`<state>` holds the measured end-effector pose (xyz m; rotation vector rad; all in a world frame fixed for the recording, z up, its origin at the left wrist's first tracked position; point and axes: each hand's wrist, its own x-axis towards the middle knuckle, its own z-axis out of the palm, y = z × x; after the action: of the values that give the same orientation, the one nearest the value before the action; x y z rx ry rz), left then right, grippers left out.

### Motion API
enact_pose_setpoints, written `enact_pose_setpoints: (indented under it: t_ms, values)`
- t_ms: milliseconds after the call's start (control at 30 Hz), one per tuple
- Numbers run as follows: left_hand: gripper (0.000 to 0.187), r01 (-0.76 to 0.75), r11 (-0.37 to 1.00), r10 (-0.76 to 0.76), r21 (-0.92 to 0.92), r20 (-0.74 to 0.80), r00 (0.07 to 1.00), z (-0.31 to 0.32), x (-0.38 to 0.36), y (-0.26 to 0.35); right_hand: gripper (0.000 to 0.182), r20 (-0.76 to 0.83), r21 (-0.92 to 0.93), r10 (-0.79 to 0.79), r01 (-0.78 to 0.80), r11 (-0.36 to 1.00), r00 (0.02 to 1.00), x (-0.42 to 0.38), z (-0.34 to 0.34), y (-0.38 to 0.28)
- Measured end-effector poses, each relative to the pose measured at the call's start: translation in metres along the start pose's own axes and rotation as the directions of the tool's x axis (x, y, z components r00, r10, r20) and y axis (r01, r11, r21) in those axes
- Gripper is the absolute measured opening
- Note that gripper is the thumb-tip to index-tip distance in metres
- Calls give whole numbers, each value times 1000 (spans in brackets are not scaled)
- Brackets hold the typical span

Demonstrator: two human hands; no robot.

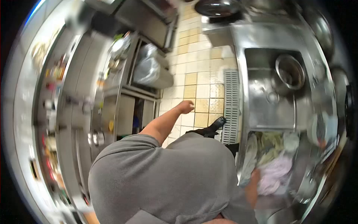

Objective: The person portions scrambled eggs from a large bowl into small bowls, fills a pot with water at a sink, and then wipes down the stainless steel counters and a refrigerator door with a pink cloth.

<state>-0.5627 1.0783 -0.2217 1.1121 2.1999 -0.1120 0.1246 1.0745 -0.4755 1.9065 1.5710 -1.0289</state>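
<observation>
curling left fingers (190,102) above tiles (202,89)

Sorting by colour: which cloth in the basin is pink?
The crumpled pink cloth beside the right hand, unlike the yellow-green cloth and the whitish cloths.

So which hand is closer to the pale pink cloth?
The right hand, blurred, right beside the pale pink cloth; the left hand is out over the tiled floor, well away from it.

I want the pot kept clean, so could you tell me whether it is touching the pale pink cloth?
Apart: in the head view, the pot and the pale pink cloth lie in separate basins, a metal divider between them.
</observation>
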Motion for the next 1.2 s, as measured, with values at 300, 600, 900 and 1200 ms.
enact_pose_setpoints:
  t_ms: [300, 600, 900, 1200]
  values:
    - [43, 541, 818, -555, -196, -25, 831, 75, -205, -211, 36, 55, 848, 125, -113, 518, 991, -51, -195, 44]
    - [41, 409, 804, -480, -431, -64, 875, 115, -196, -214, 34, -155, 711, 33, 88, 698, 987, -32, -270, -54]
    - [38, 289, 763, -417, -578, -98, 904, 63, -214, -170, 33, -257, 789, 73, 166, 591, 964, -7, -281, -14]
    - [31, 545, 573, -305, -612, 459, 835, 156, -195, -302, 25, -662, 149, -26, 165, 975, 749, 40, -133, 48]
